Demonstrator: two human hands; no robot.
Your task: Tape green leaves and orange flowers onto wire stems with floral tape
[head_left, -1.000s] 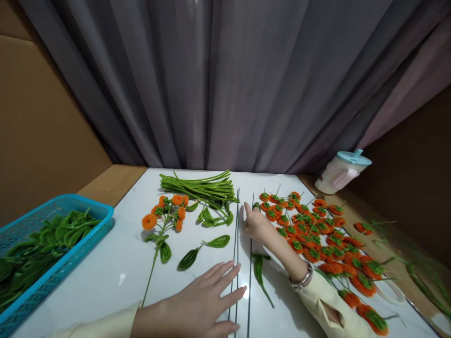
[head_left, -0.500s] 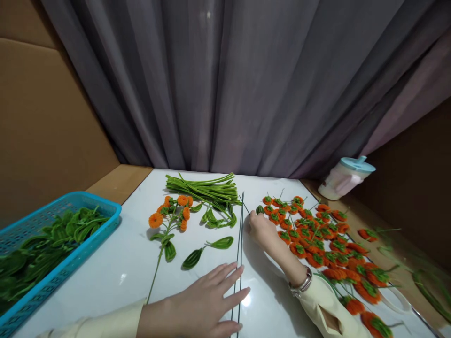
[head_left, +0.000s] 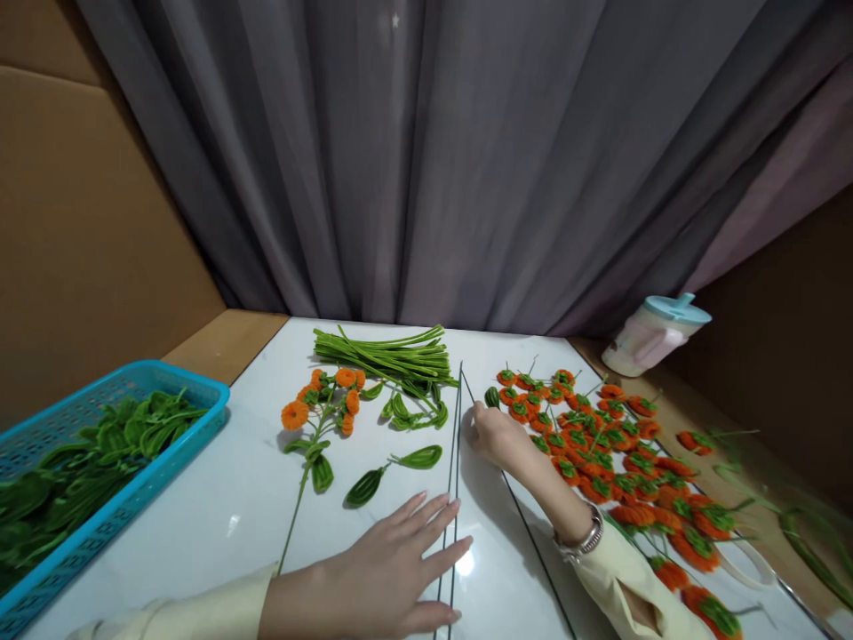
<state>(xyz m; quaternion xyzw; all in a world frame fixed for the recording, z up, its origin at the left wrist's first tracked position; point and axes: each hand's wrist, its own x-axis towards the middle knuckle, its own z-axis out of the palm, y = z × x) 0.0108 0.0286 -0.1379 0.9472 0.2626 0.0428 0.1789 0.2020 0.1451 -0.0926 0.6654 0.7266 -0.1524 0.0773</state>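
Note:
My left hand (head_left: 403,564) lies flat with fingers spread over thin dark wires (head_left: 458,453) that run lengthwise along the white table. My right hand (head_left: 497,434) is closed in a pinch on another dark wire (head_left: 538,547), which slants from near the tops of the others down to the bottom edge. Close to the right fingertips lies a small dark green leaf (head_left: 491,397). Left of the wires are a light green leaf (head_left: 421,457), a dark green leaf (head_left: 365,487), and a stem with orange fuzzy flowers (head_left: 294,414) and leaves.
A bundle of green fuzzy stems (head_left: 383,356) lies at the back. Many orange flower heads (head_left: 593,444) cover the right side. A blue basket (head_left: 133,502) of green leaves stands at left. A lidded cup (head_left: 649,342) is at back right, before a grey curtain (head_left: 413,178).
The pinched wire has shifted, and its lower length now shows below my right hand, slanting to the lower right. My right hand has moved very slightly; my left hand stays nearly in place.

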